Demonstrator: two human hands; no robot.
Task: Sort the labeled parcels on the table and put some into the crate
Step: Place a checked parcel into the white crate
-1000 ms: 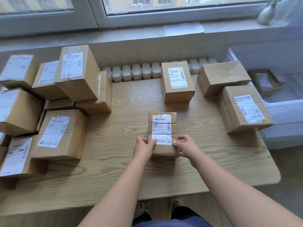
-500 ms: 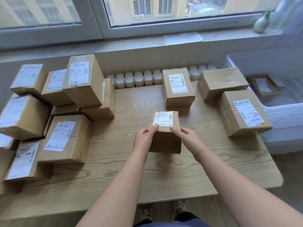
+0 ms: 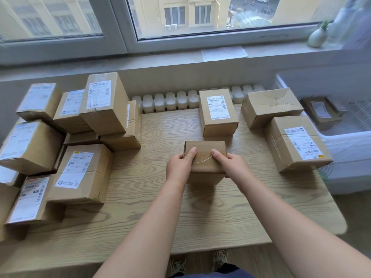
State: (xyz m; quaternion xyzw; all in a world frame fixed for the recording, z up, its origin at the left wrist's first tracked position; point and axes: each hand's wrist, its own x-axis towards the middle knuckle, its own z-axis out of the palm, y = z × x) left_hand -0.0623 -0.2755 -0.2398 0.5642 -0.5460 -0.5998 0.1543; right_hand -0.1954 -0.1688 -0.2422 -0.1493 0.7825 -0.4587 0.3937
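Observation:
A small cardboard parcel (image 3: 204, 149) stands on end at the middle of the wooden table (image 3: 160, 217), its label turned away and a plain taped face with red marks toward me. My left hand (image 3: 180, 166) grips its left side and my right hand (image 3: 230, 164) grips its right side, thumbs on the near face. A white crate (image 3: 345, 141) stands at the right of the table, with two labeled parcels (image 3: 321, 113) lying inside.
Several labeled parcels are stacked at the left (image 3: 80, 171). Three more sit at the back right: an upright one (image 3: 217, 111), a crumpled one (image 3: 271, 107) and a larger one (image 3: 295, 143). A radiator (image 3: 170, 101) and a windowsill lie behind the table.
Both hands have tipped the small parcel up and away from me, so its label no longer shows and a plain face is toward me. The view has tilted up toward the window.

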